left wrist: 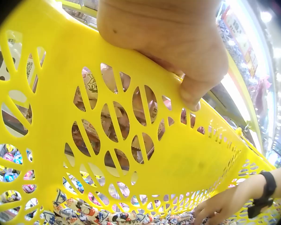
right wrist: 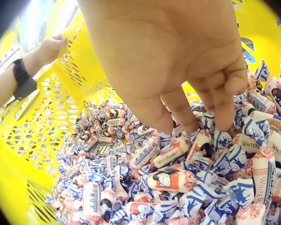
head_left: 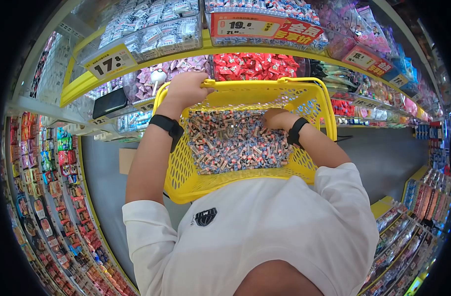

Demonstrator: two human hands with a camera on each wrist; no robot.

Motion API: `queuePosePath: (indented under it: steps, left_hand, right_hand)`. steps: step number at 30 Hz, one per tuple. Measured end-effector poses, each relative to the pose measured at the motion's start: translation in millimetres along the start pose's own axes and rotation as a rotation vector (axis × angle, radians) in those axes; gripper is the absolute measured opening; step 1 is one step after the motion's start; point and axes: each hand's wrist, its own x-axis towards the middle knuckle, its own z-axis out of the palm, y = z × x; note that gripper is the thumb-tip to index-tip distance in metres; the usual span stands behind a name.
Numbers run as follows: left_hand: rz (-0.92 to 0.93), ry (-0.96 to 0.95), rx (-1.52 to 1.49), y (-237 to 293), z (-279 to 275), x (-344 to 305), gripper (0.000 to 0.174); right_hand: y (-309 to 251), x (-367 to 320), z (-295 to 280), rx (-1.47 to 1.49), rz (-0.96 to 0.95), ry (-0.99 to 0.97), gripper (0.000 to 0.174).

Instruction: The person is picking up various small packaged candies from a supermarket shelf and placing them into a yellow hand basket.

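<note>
A yellow perforated basket (head_left: 186,183) is filled over its bottom with wrapped White Rabbit candies (head_left: 235,148). My left hand (head_left: 187,90) grips the basket's far rim near its left corner; in the left wrist view that hand (left wrist: 171,42) has its thumb over the rim. My right hand (head_left: 279,119) is inside the basket at the far right of the candies. Seen in the right wrist view, the right hand (right wrist: 178,65) reaches down with relaxed, slightly bent fingers, the fingertips touching the candies (right wrist: 173,180). No candy shows in its grasp.
Beyond the basket stand shelves with red-wrapped candies (head_left: 255,66), bins and price signs (head_left: 112,61). A black phone (head_left: 110,103) lies at the shelf's left. Racks of packets (head_left: 53,182) line the left, more shelves (head_left: 408,237) the right. A cardboard piece (head_left: 128,161) is on the floor.
</note>
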Motion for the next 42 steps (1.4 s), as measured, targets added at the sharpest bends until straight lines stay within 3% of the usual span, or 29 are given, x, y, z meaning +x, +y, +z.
queuePosePath:
  steps: [6, 9, 12, 15, 21, 24, 33, 37, 40, 42]
  left_hand:
    - [0.001, 0.012, -0.003, -1, 1, 0, 0.028]
    - [-0.005, 0.002, -0.001, -1, 1, 1, 0.028]
    - [-0.006, 0.001, -0.003, -1, 1, 0, 0.028]
    - [-0.001, 0.002, -0.004, -1, 1, 0, 0.028]
    - [-0.002, -0.001, 0.002, -2, 2, 1, 0.029]
    - [-0.006, -0.010, 0.003, 0, 0, 1, 0.029]
    - [-0.006, -0.012, 0.017, 0, -1, 0, 0.028]
    - [-0.040, -0.044, 0.048, 5, -4, 0, 0.029]
    - [-0.019, -0.020, 0.025, 2, -2, 0, 0.027]
    - [-0.010, -0.007, 0.021, 1, 0, 0, 0.028]
  right_hand:
    - [-6, -3, 1, -0.040, 0.028, 0.001, 0.032]
    - [-3, 4, 4, -0.096, 0.021, 0.097, 0.030]
    - [-4, 0, -3, -0.117, -0.043, 0.122, 0.027]
    - [-5, -7, -2, 0.000, -0.159, 0.309, 0.021]
    - [-5, -18, -14, 0.138, -0.255, 0.252, 0.015]
    - [-26, -58, -45, 0.174, -0.234, 0.285, 0.013]
    - [-40, -116, -101, 0.364, -0.466, 0.422, 0.009]
    - [-55, -155, -138, 0.389, -0.642, 0.689, 0.012]
    - [-63, -181, -167, 0.566, -0.590, 0.689, 0.011]
    - [-61, -179, -179, 0.756, -0.766, 0.748, 0.010]
